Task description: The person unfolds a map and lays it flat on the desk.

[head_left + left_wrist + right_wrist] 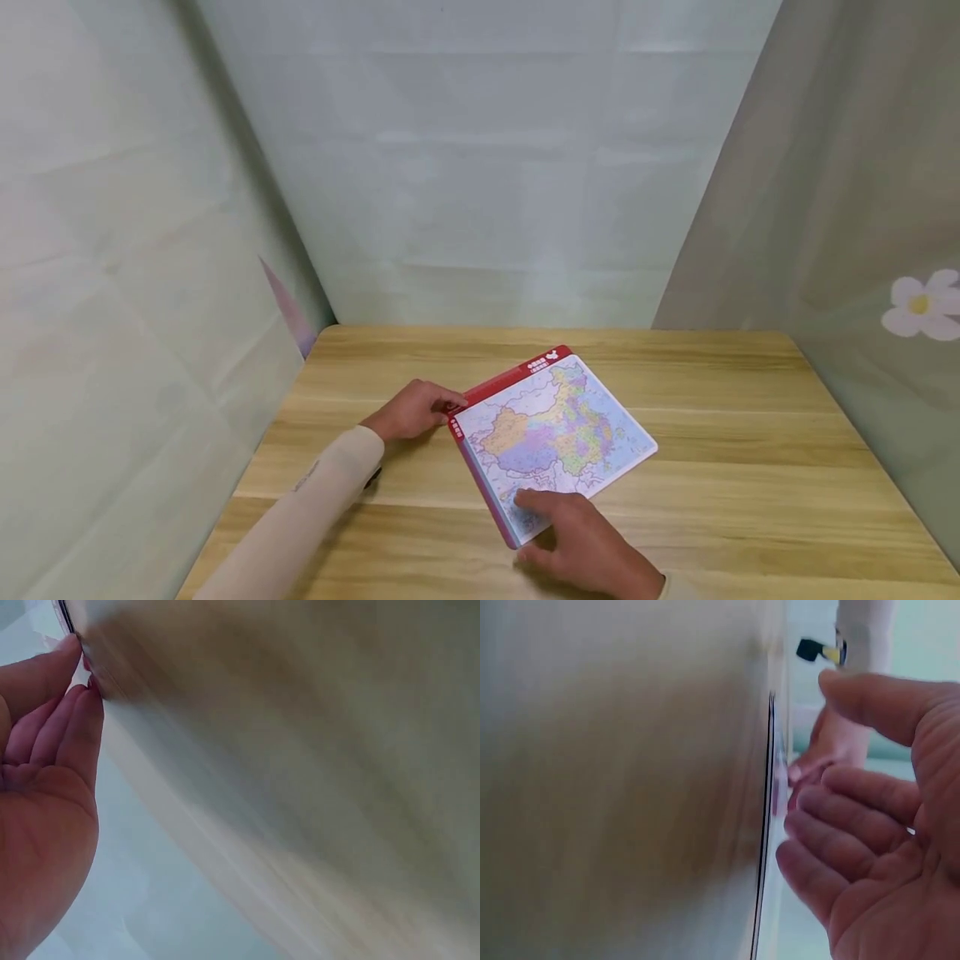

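Note:
A flat map board [543,429] lies turned at an angle on the wooden table, showing a coloured map of China with a red band along its far left edge. At its left corner my left hand [416,408] pinches the edge between thumb and fingers; the left wrist view shows the fingertips [88,694] at that edge. My right hand [581,537] hovers by the near corner, forefinger over the map and thumb spread apart. In the right wrist view its fingers [847,825] are loosely bent with nothing held, beside the board's thin dark edge [765,817].
The wooden table [750,467] extends around the board. Pale cloth walls [487,167] stand behind the table and at both sides, the right one printed with a white flower [918,304]. A small black item [808,650] sits at the left sleeve.

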`<state>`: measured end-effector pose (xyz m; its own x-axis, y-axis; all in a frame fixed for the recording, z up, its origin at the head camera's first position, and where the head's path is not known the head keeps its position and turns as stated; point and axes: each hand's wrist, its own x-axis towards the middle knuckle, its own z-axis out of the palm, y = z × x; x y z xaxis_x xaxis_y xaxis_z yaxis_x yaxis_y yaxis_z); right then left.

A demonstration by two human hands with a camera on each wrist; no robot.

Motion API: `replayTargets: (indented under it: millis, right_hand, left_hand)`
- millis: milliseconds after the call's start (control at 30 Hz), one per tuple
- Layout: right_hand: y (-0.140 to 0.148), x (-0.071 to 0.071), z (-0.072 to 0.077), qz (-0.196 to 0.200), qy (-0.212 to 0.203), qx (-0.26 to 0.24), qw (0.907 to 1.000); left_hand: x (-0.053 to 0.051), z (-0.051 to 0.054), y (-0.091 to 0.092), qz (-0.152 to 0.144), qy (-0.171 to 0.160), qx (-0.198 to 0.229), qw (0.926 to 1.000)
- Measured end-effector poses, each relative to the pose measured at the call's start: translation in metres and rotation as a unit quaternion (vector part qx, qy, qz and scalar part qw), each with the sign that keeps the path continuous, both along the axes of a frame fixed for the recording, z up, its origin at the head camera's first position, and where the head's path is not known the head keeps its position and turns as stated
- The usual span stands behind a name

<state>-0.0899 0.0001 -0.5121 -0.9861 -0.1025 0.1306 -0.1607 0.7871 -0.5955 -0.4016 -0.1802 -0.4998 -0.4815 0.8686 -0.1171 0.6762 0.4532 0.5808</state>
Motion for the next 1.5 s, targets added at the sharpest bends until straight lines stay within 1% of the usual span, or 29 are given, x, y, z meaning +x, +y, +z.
replayTargets:
  millis: [133, 200, 400, 533, 633, 667, 800, 1000, 1233, 1333, 1500]
  right_hand:
    - [-0.011, -0.004, 0.0, -0.01, -0.023, -0.012, 0.9996]
    - [-0.014, -0.006, -0.001, -0.013, -0.024, -0.007, 0.9996]
    - [-0.019, -0.008, -0.003, -0.014, -0.008, 0.02, 0.9997]
    - [-0.021, -0.01, -0.005, -0.02, 0.009, 0.048, 0.9986]
    - [-0.023, -0.01, -0.004, -0.038, 0.011, 0.068, 0.9969]
    - [-0.024, -0.01, -0.004, -0.046, 0.009, 0.071, 0.9964]
    - [-0.028, -0.011, -0.004, -0.068, -0.005, 0.063, 0.9957]
    - [-0.03, -0.013, -0.004, -0.074, -0.004, 0.066, 0.9951]
    - [-0.028, -0.013, -0.005, -0.083, -0.002, 0.083, 0.9931]
    - [-0.026, -0.012, -0.005, -0.084, -0.005, 0.08, 0.9933]
    - [-0.024, -0.01, -0.006, -0.085, -0.011, 0.069, 0.9939]
  left_hand:
    - [-0.007, -0.001, 0.0, -0.017, 0.008, -0.006, 0.9998]
    - [-0.01, -0.001, 0.0, -0.024, 0.01, -0.005, 0.9996]
    - [-0.016, -0.001, 0.001, -0.056, 0.01, -0.008, 0.9983]
    - [-0.019, 0.0, 0.003, -0.082, 0.037, -0.012, 0.9959]
    - [-0.019, 0.002, 0.006, -0.098, 0.05, -0.016, 0.9938]
    - [-0.019, 0.003, 0.008, -0.101, 0.049, -0.017, 0.9936]
    - [-0.02, 0.005, 0.01, -0.101, 0.049, -0.022, 0.9934]
    - [-0.02, 0.003, 0.01, -0.094, 0.057, -0.025, 0.9936]
    - [-0.02, -0.002, 0.009, -0.113, 0.078, -0.01, 0.9904]
    - [-0.018, -0.003, 0.009, -0.107, 0.075, -0.005, 0.9913]
    - [-0.012, -0.007, 0.007, -0.081, 0.056, -0.009, 0.995]
